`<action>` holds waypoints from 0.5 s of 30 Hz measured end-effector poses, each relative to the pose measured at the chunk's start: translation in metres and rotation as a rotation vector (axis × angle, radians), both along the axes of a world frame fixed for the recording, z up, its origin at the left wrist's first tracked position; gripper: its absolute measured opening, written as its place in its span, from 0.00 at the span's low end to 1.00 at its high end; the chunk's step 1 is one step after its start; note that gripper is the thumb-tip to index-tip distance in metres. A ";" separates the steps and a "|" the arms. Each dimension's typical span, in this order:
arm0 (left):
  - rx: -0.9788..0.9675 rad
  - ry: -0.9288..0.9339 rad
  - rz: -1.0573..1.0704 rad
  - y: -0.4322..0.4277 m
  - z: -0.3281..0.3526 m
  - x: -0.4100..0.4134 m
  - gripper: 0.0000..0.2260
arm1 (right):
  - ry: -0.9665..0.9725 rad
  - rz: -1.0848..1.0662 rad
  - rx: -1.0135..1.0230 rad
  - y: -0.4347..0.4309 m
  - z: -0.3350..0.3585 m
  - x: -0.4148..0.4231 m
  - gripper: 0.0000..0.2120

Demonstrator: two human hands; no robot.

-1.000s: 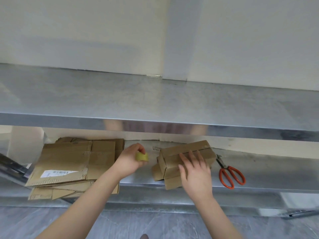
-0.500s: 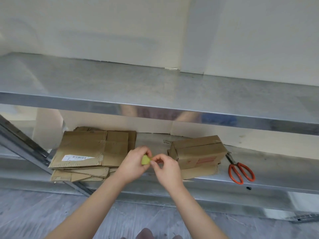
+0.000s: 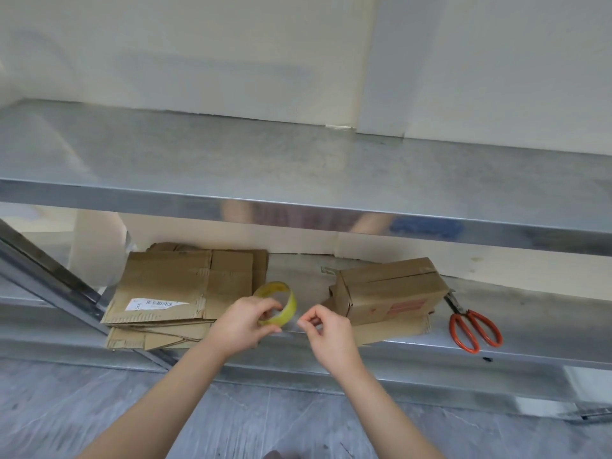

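Observation:
My left hand (image 3: 243, 323) holds a yellowish roll of clear tape (image 3: 281, 301) in front of the lower shelf's edge. Just to its right, my right hand (image 3: 326, 329) pinches the free end of the tape, and a short clear strip stretches between the two hands. A small folded cardboard box (image 3: 390, 289) lies on its side on the lower shelf, right of my hands, with its end flaps loose. Neither hand touches the box.
A stack of flattened cardboard (image 3: 172, 293) with a barcode label lies at the left of the lower metal shelf (image 3: 530, 346). Red-handled scissors (image 3: 470, 326) lie right of the box. A bare upper shelf (image 3: 298, 173) overhangs. A slanted metal strut (image 3: 59, 289) crosses at left.
My right hand left the box, came to the tape roll and now pulls a short strip off to the right. The roll has turned, so its open ring shows.

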State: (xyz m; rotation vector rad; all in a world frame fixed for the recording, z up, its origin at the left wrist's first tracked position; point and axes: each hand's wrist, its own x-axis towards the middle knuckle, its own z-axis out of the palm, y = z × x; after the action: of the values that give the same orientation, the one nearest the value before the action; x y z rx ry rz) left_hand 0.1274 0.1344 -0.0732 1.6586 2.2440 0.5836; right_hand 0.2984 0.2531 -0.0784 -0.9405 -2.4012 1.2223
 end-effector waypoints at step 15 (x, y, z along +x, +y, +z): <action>-0.192 0.259 0.046 0.031 -0.050 -0.012 0.20 | -0.183 -0.268 -0.104 0.003 -0.052 -0.023 0.05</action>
State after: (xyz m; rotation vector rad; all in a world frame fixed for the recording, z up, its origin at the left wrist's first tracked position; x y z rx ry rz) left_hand 0.1154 0.1652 -0.1236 1.6697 2.4325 0.1615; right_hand 0.2750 0.2556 -0.1308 -1.4104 -2.2648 1.2140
